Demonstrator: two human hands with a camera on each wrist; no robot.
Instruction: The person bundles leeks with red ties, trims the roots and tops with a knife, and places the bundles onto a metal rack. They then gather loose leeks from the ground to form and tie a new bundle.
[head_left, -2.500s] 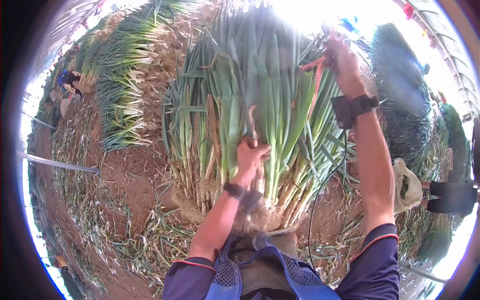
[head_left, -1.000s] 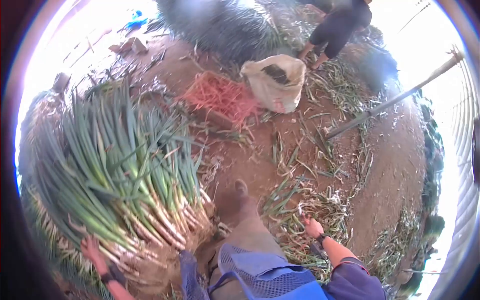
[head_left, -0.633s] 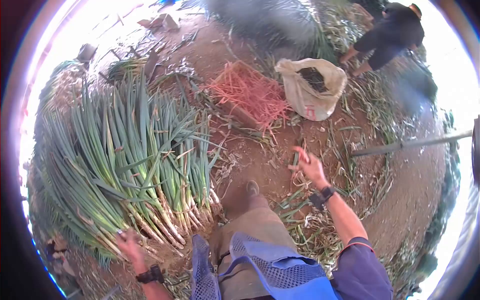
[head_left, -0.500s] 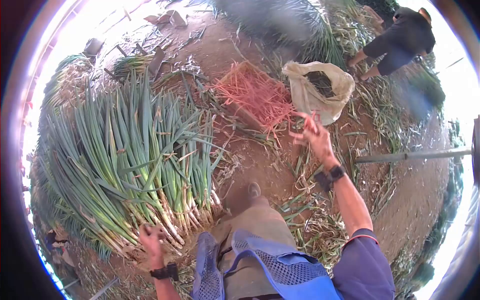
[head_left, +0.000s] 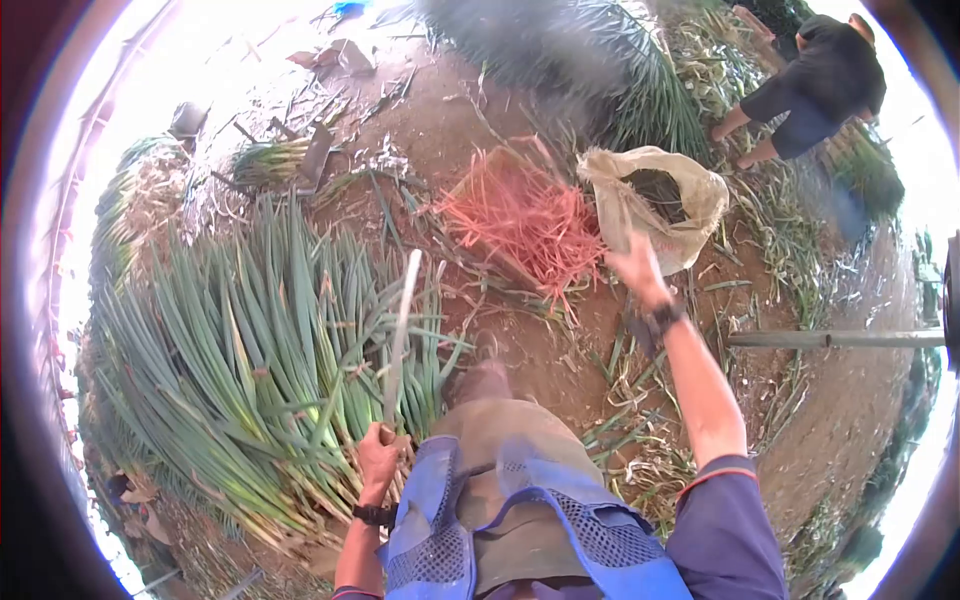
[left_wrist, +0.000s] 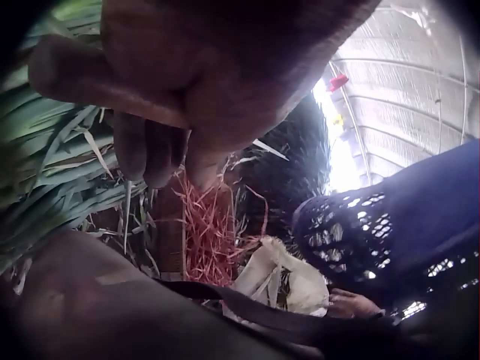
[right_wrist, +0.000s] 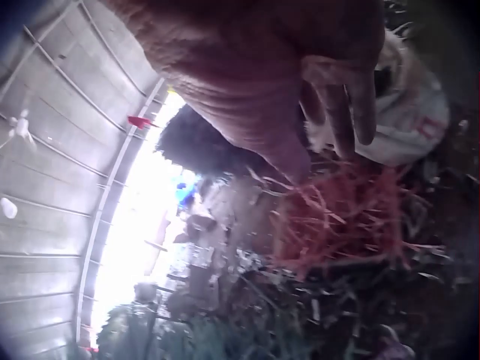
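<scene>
In the head view the left hand (head_left: 378,462) is at the right side of a big pile of green onions (head_left: 250,350), its fingers curled round the low end of a long pale strip (head_left: 402,325) that points up. What the strip is made of cannot be told. The right hand (head_left: 640,268) reaches forward with fingers extended, between a box of thin red strips (head_left: 525,220) and an open cream sack (head_left: 690,240). Seen from the right wrist, the fingers of the right hand (right_wrist: 277,75) hang down over the near side of the red strips (right_wrist: 337,217), with nothing seen gripped.
A person in dark clothes (head_left: 820,90) bends at the upper right. A pole (head_left: 840,339) juts in from the right. More green onions (head_left: 650,100) lie beyond the sack. Loose leaves (head_left: 650,480) litter the soil beside the wearer's legs.
The left hand has moved right and forward from the onion roots and now shows the pale strip. The right hand has risen toward the box; the red piece at its fingers is no longer seen.
</scene>
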